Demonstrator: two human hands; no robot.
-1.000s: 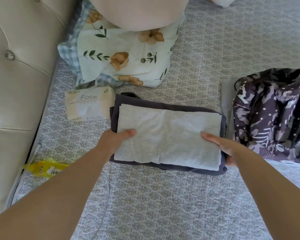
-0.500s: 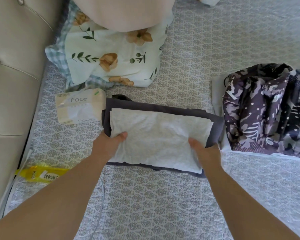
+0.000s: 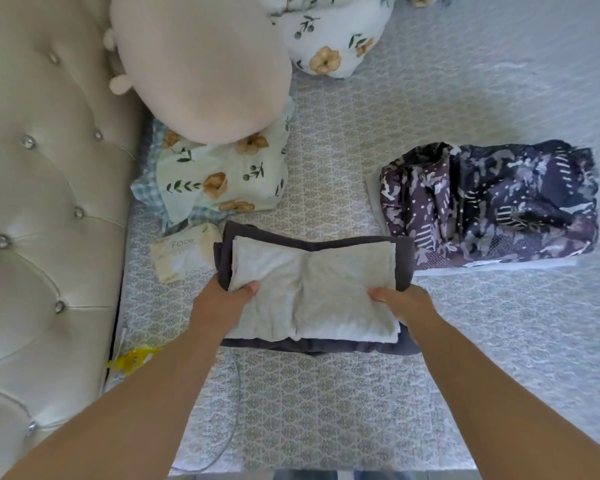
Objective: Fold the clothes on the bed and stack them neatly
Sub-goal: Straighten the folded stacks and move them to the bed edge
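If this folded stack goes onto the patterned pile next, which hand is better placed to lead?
Probably the right hand: it grips the folded stack at the end nearest the patterned pile. The left hand holds the far end, beside the tissue pack.

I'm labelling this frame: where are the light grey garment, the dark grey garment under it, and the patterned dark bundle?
light grey garment [image 3: 326, 285], head view, middle of its top face
dark grey garment [image 3: 404, 261], head view, exposed right edge
patterned dark bundle [image 3: 492, 206], head view, centre

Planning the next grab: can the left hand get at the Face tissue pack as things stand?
Probably not right away. The left hand grips the folded stack's left end, so it is occupied. The Face tissue pack lies uncovered just beyond it against the stack, so once the hand lets go the way looks free.
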